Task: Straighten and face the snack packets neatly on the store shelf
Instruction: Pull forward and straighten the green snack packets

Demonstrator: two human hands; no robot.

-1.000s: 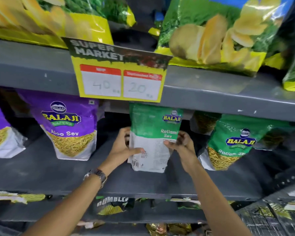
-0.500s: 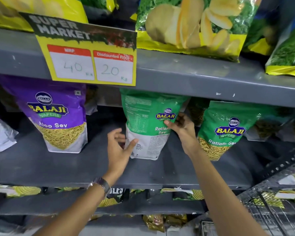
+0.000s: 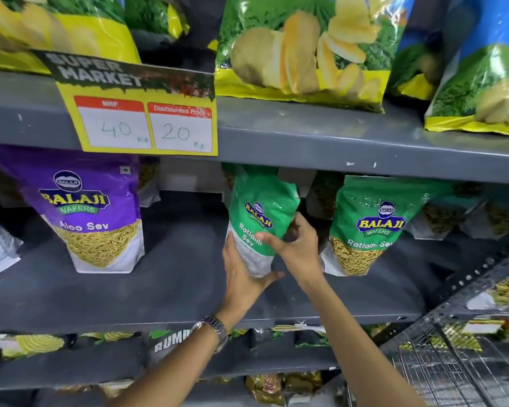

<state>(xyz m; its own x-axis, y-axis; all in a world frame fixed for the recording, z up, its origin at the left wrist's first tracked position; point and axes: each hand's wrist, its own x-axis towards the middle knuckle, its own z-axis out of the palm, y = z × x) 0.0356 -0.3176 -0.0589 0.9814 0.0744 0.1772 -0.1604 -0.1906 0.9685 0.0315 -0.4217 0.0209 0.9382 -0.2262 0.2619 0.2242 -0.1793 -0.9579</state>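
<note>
Fingers [image 3: 269,239] of both hands grip one green Ratlami Sev packet [image 3: 260,221], turned askew mid-shelf [image 3: 174,289]. The purple Aloo Sev packet [image 3: 91,212] and neighbouring green packet [image 3: 373,224] face forward; this one, I'd judge, remains unfaced.

We read "SUPER MARKET" on the yellow price sign [image 3: 135,104] at about eleven o'clock; its red tabs say "MRP" with 40 and "Discounted Price" with 20. At nine o'clock the purple packet [image 3: 91,212] shows "BALAJI WAFERS" and "Aloo Sev". The green packet in the centre [image 3: 259,212] carries "BALAJI" and "Ratlami Sev". At three o'clock the second green packet [image 3: 376,221] says "BALAJI WAFERS", "Ratlami Sev". At six o'clock a dark packet [image 3: 168,343] shows "RUMB".
</note>
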